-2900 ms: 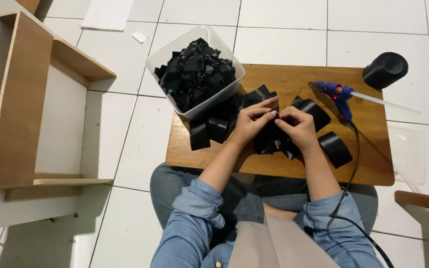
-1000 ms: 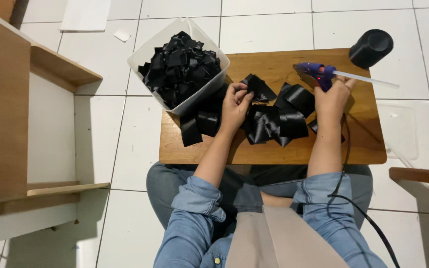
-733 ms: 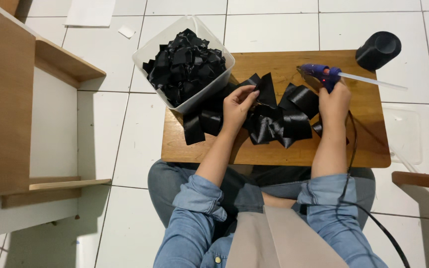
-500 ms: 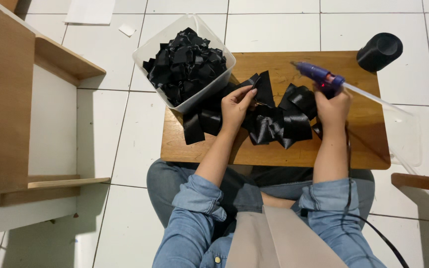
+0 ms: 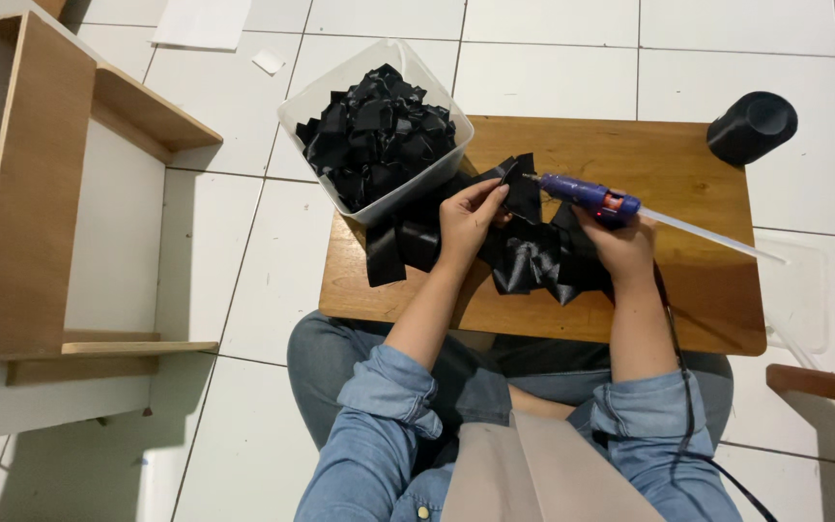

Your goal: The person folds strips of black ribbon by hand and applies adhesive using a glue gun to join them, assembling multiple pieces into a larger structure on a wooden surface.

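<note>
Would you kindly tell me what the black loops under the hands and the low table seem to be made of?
The black loops look like satin ribbon: soft folds catching a glossy sheen. The low table appears to be wood or wood-look laminate, with a warm brown grain and a smooth finish; which of the two cannot be told.

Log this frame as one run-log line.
left hand: pinching black ribbon piece | right hand: holding glue gun, nozzle at ribbon | wooden board | tub of ribbon pieces

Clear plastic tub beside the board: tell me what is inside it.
The clear plastic tub holds a heap of folded black ribbon pieces, piled above the rim. Its bottom and the lower pieces are covered by the heap. The left hand is outside it, on the ribbon bow.
</note>
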